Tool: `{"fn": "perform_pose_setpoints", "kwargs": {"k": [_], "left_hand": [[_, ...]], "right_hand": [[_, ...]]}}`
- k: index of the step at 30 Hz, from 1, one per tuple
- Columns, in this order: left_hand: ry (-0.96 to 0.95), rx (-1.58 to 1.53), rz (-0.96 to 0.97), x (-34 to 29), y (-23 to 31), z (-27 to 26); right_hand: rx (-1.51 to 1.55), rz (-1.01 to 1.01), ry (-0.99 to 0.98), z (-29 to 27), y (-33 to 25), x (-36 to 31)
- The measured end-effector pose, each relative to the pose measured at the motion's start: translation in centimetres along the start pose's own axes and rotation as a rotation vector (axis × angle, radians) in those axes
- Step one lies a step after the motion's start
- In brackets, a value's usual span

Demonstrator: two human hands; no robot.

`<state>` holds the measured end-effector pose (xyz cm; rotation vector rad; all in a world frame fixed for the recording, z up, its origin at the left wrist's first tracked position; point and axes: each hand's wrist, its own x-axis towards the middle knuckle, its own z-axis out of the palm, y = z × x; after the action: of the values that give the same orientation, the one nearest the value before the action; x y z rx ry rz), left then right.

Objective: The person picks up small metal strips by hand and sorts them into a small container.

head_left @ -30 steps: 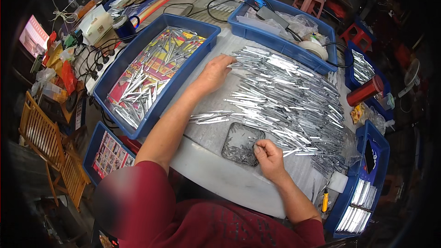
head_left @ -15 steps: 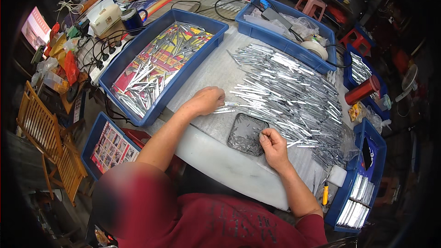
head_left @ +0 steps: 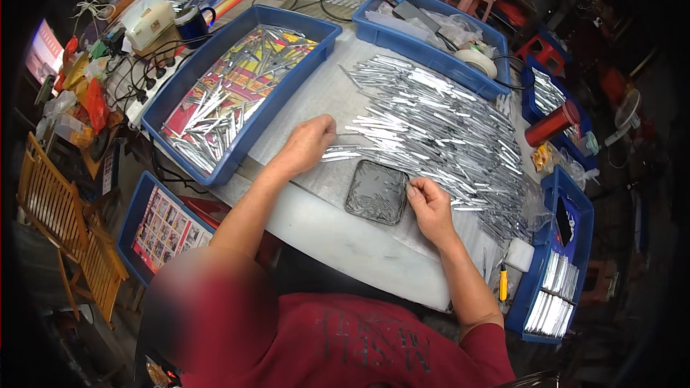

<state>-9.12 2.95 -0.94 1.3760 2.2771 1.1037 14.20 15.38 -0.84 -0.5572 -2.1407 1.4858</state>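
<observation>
A wide heap of thin silvery metal strips (head_left: pixel 438 126) covers the middle of the table. My left hand (head_left: pixel 307 145) is closed, its fingers curled beside a few strips (head_left: pixel 341 152) at the heap's left end; whatever it holds is hidden. In front of the heap rests a black square dish (head_left: pixel 376 190) with many small dark pin-like pieces inside. Just off the dish's right rim, my right hand (head_left: pixel 430 207) is closed, thumb pressed to the fingers in a pinch. Anything between those fingertips is too small to make out.
To the left stands a blue tray (head_left: pixel 241 151) of scattered strips. A blue bin (head_left: pixel 431 61) with bags and cable lies behind the heap. At right are a yellow-handled screwdriver (head_left: pixel 503 284), a white block (head_left: pixel 519 253) and a blue bin (head_left: pixel 514 320) of stacked strips.
The whole view has shifted, so the table appears slightly higher and further left. Relative to the dish, my right hand has moved a little right, off its rim. My left hand stays near the strips.
</observation>
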Motion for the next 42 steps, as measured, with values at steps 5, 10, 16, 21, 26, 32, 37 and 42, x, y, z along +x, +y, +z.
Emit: {"fn": "perform_pose_setpoints", "kwargs": {"k": [5,10,16,21,26,32,37,42], "left_hand": [[-0.012,-0.428,-0.117,-2.3,2.2,-0.5],[-0.065,-0.807,-0.12,-5.4,2.7,0.2],[-0.126,-1.048,-0.113,-7.9,2.6,0.7],[-0.151,-1.027,-0.158,-9.2,2.7,1.2],[-0.154,-1.03,-0.161,-9.8,2.8,1.6],[-0.136,-1.018,-0.17,-10.1,3.3,1.0],[-0.096,-1.036,-0.165,-10.4,2.8,1.4],[-0.114,-1.049,-0.176,-10.5,2.8,1.6]], "right_hand": [[-0.166,0.01,0.018,-1.1,0.3,0.7],[-0.436,-0.135,-0.062,-0.9,0.3,1.4],[-0.627,-0.29,-0.238,0.0,0.5,1.3],[-0.808,-0.329,-0.298,1.1,-0.6,0.8],[-0.903,-0.408,-0.244,2.2,-0.1,1.1],[-0.806,-0.391,-0.153,1.4,0.3,2.0],[-0.742,-0.325,-0.195,0.5,0.5,1.9],[-0.741,-0.302,-0.185,0.4,0.7,1.9]]}}
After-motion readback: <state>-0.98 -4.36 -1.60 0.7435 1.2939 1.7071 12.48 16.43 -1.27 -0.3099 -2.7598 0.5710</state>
